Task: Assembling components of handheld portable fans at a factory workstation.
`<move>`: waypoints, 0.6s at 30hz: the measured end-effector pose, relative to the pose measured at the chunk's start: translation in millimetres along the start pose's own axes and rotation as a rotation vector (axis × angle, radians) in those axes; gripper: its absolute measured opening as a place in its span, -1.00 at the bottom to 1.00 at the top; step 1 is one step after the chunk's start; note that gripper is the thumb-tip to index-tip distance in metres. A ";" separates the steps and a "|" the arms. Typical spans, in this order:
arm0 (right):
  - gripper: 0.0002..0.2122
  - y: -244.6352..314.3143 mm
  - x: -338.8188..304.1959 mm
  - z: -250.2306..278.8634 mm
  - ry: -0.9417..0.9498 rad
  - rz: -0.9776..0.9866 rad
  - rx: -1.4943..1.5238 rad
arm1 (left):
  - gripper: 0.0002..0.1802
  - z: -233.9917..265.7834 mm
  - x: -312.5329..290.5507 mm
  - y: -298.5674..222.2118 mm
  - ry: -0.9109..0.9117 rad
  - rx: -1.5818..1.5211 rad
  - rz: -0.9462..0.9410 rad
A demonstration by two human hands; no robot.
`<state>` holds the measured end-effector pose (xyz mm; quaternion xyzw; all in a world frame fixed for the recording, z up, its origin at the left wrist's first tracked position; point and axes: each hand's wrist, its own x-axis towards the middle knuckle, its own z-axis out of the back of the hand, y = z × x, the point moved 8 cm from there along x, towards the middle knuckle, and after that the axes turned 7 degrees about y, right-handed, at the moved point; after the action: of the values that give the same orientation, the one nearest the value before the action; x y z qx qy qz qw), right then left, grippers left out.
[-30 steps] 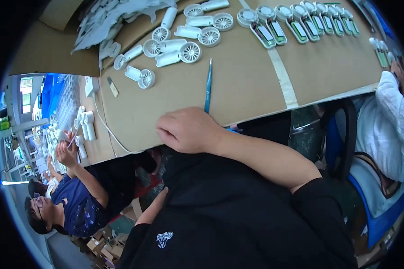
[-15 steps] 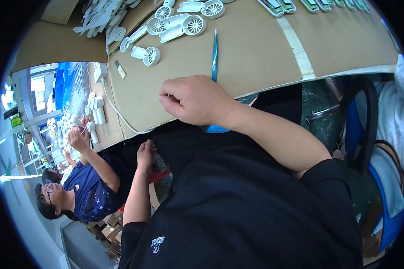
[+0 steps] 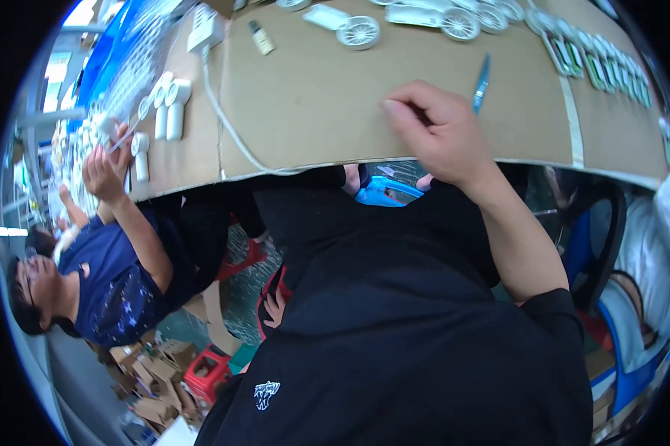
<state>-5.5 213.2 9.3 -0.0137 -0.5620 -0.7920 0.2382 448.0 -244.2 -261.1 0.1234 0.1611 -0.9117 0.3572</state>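
A: What are the fingers doing?
B: The right hand [image 3: 440,128] curls its fingers loosely over the brown, flat surface [image 3: 305,97], near the front edge. Nothing shows in them, but the inside is hidden, so B cannot tell for sure. The left hand [image 3: 273,308] is down past the front edge, mostly hidden; B cannot tell if it holds anything.
A: What's closest?
B: A thin, smooth blue tool [image 3: 483,82] with a pointy end, just beside the right hand.
A: And farther out?
B: Hard white fan shells [image 3: 359,33], round with spokes like wheels, toward the far edge. Toward the far right corner, a row of green-filled shells [image 3: 565,56].
A: How much is done?
B: The green row looks further along. The spoked ones show no green, so they probably need more work.
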 end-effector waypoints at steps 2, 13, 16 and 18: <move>-0.90 -4.2 -4.1 0.5 0.005 -0.062 -0.012 | -0.14 -8.9 -12.1 -9.9 0.091 -0.299 -0.160; -0.91 -6.2 -4.5 -6.6 -0.022 -0.086 0.043 | -0.02 0.6 -5.6 -19.3 0.217 0.382 0.081; -0.91 -7.1 -5.2 -5.0 -0.022 -0.089 0.025 | -0.14 7.0 9.0 -34.0 0.231 0.311 0.028; -0.91 -8.7 -5.9 -4.6 -0.025 -0.113 0.036 | -0.17 2.6 17.2 -35.3 0.205 0.287 -0.005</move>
<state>-2.6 213.4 -1.8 0.0124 -0.5791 -0.7936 0.1864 411.0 -231.3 -257.3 0.2650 0.0654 -0.9089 0.3153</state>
